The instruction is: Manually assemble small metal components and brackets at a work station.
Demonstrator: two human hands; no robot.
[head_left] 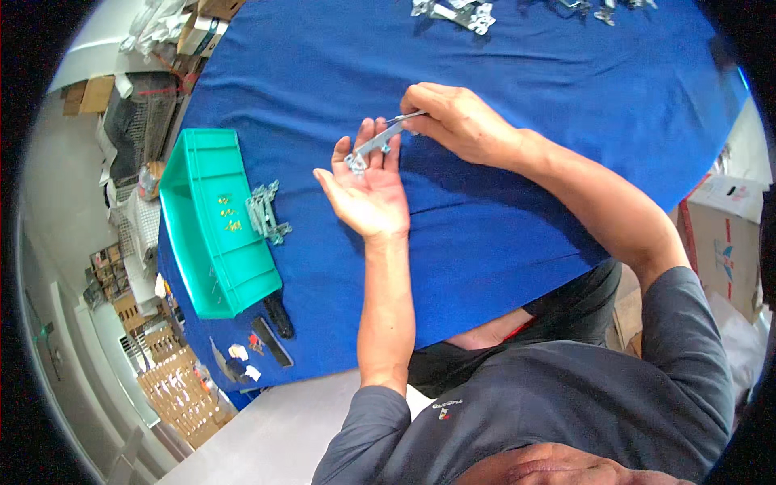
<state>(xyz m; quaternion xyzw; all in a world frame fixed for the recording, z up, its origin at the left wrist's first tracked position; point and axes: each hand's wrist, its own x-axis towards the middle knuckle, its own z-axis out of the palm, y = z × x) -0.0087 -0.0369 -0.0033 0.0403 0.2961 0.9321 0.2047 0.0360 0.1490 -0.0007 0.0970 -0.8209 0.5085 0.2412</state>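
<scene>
Clearly, left hand point(375, 194) spread palm-up under metal bracket point(375, 145), right hand point(462, 121) pinching its end, lettered shirt point(517, 404).

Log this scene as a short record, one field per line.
Surface: blue cloth
Left grip: open, palm up, slim metal part lying across its fingers
Right grip: thumb and fingers closed at the far end of that part
Bin: green bin on the person's left
Beside bin: cluster of metal pieces, on the side toward the left forearm
Far edge: more metal parts
Off the cloth, right: white carton
Unclear: exact shape of the held part's pinched end
</scene>
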